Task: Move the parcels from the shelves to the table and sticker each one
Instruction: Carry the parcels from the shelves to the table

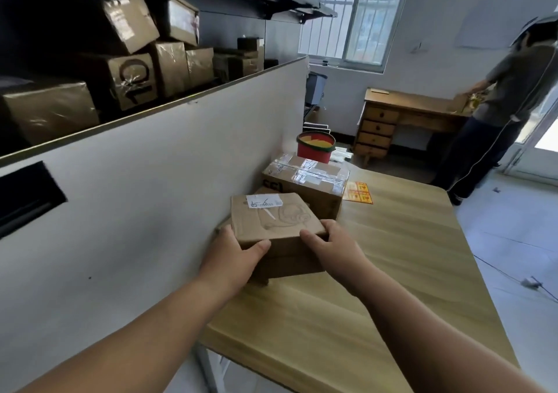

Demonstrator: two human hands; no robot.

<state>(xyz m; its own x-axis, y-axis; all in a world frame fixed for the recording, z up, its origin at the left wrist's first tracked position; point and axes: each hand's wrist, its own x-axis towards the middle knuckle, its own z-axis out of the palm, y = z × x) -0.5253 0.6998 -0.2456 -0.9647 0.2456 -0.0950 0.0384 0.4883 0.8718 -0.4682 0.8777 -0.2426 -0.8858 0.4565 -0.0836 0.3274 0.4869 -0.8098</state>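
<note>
**Hands**
- L hand [234, 256]: fingers curled round near-left corner of parcel [271, 220], thumb across front face. Gripping.
- R hand [329, 247]: curled round near-right corner of same parcel, thumb on front top edge, fingers along R side. Gripping.
- Both forearms bare, reaching fwd from bottom of view.

**Item held**
- Parcel: small brown cardboard box w/ white label [263, 201] at far edge of top; faint curly mark pressed into the top.
- Sits at L side of bench [377, 287], close to white panel [151, 196]. Underside at bench level; can't tell if set down or just above.

**On bench, beyond parcel**
- Taped box [305, 181]: bigger, brown, clear tape across top, just behind the parcel.
- Sticker sheet [359, 192]: orange/yellow, flat on bench, beside R side of taped box.

**Further out**
- Red bucket [315, 146]: past far end of bench, green rim.
- Shelf [187, 101]: above white panel, upper L; holds stack of brown boxes [136, 69], several taped, one w/ black scrawl.
- Barred window [362, 15], back wall.
- Wooden drawer unit [377, 130] below window.
- Second person [510, 90], far R, standing at that unit, turned away.
</note>
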